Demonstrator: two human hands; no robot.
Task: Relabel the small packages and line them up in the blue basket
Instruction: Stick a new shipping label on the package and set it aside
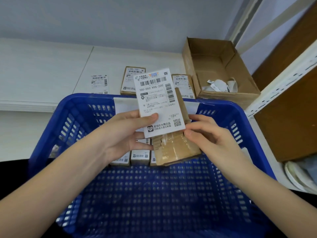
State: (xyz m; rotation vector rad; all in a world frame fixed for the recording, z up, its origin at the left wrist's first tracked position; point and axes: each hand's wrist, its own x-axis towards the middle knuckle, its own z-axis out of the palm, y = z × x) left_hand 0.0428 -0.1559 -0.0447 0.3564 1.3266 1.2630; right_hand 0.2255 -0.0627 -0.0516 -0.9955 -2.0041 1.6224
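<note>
White paper sits under the left thumb (151,117): a shipping label (158,102) pressed against a brown cardboard package (176,148), which both hands hold above the blue basket (51,134). The left hand (127,133) grips the label and package from the side, thumb on the print, other fingers mostly hidden behind. The right hand (209,134) pinches the package's opposite edge with curled fingers; its fingertips are partly covered by the cardboard. The label's upper part stands free above the package, so most of the package front is hidden. Clear tape wraps the package's lower end.

Inside the basket, at its far wall beneath the hands, a row of labelled packages (139,156) stands upright; how many cannot be told, as the hands cover part of the row. Beyond the basket, on the white table (42,69), lie two more labelled packages (132,79) and a loose label (99,84), their print too blurred to read. Beyond the basket's right corner is an open cardboard box (221,73) holding crumpled white scraps.
</note>
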